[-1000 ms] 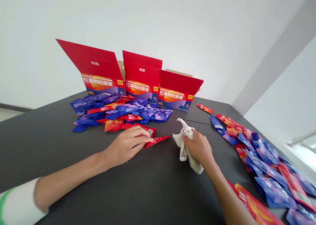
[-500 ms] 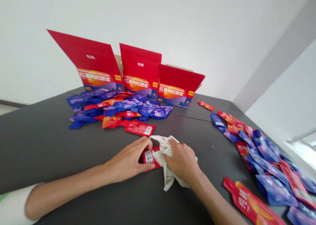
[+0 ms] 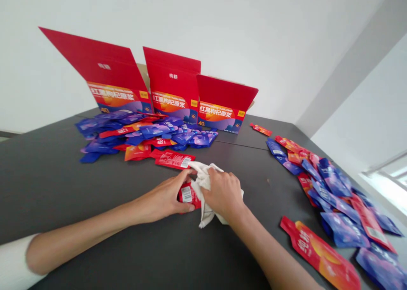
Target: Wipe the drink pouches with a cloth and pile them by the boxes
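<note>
A red pouch (image 3: 186, 193) with a white barcode label lies on the dark table, its left end between the thumb and fingers of my left hand (image 3: 168, 199). My right hand (image 3: 222, 193) is closed on a crumpled white cloth (image 3: 207, 216), which presses against the pouch's right part and hides it. Just behind my hands lies another red pouch (image 3: 171, 159), back side up, near the cloth's upper edge.
Three red boxes (image 3: 117, 96) with raised lids stand at the back. Before them is a pile of blue and red pouches (image 3: 155, 131). More pouches (image 3: 335, 196) spread along the right, with a red one (image 3: 321, 254) near the front. A small red pouch (image 3: 261, 129) lies behind.
The whole view has shifted slightly, so boxes and pouches appear further left and higher. Both hands keep their hold on the pouch and the cloth.
</note>
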{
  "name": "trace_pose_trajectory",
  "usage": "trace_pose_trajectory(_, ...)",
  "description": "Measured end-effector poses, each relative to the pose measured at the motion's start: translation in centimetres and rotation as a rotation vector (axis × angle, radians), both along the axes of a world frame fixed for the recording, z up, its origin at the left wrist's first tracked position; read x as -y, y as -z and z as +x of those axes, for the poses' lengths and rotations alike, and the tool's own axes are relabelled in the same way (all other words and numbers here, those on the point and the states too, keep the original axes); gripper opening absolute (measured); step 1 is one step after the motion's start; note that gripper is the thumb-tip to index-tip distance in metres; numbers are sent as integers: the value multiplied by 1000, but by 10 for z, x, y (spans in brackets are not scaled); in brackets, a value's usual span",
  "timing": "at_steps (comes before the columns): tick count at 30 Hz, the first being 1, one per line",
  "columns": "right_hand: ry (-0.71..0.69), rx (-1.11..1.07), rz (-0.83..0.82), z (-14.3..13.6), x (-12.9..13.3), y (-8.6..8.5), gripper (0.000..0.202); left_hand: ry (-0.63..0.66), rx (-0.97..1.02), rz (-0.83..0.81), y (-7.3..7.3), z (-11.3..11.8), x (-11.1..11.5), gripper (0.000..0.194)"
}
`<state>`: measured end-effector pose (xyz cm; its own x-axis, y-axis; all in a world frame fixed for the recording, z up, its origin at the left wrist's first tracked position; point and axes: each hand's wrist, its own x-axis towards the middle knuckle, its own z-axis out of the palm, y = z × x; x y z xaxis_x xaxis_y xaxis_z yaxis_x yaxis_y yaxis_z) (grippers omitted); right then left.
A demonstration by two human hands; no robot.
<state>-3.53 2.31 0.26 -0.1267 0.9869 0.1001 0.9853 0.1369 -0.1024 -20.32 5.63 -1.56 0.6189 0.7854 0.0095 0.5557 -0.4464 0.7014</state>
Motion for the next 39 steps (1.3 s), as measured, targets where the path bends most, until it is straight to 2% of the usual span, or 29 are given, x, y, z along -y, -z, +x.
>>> trace_pose_trajectory(3,-151,-7,-6,0,0,-1,29,60,-2,-37,1,0,0,44)
trace_pose_trajectory(4,-134,-1,-11,1,-1,-2,29,55,-5,-49,1,-1,0,45)
trace_pose_trajectory(7,56,32,-8,6,-3,-3,27,-30,-10,-54,-1,-1,1,71)
trace_pose_trajectory(8,71,34,-1,7,-4,-3,26,-40,-9,-56,-1,-1,2,75)
trace_pose_trajectory(9,40,30,5,7,-3,-3,26,-28,-9,-58,-2,-1,2,75)
trace_pose_trajectory(12,-172,2,3,4,-1,-2,29,35,0,-53,-3,-1,2,57)
trace_pose_trajectory(13,-191,2,-4,4,-1,-1,29,38,3,-51,-2,-1,2,56)
trace_pose_trajectory(17,11,43,-2,5,-3,-1,26,-33,-4,-51,-1,-1,2,73)
trace_pose_trajectory(18,11,44,7,5,-3,-1,26,-24,1,-48,0,-1,2,72)
trace_pose_trajectory(22,-193,2,-10,3,-1,-2,30,38,6,-22,1,-3,2,56)
trace_pose_trajectory(23,-180,2,-18,3,-1,-2,30,25,-4,-18,1,-3,2,57)
trace_pose_trajectory(27,35,42,-14,9,-2,-3,27,-47,-27,-32,0,-3,4,78)
trace_pose_trajectory(32,-182,12,-10,6,1,-1,29,19,21,-20,-2,-2,4,69)
trace_pose_trajectory(33,-155,16,-21,7,1,-1,28,14,20,-23,-2,-1,4,70)
trace_pose_trajectory(36,43,46,-49,10,-1,-2,27,-34,-7,-38,-1,-2,4,78)
trace_pose_trajectory(37,67,47,-48,11,-1,-2,27,-38,-13,-37,-1,-2,4,80)
trace_pose_trajectory(39,-8,21,-36,9,1,-3,28,-24,2,-24,1,-3,4,81)
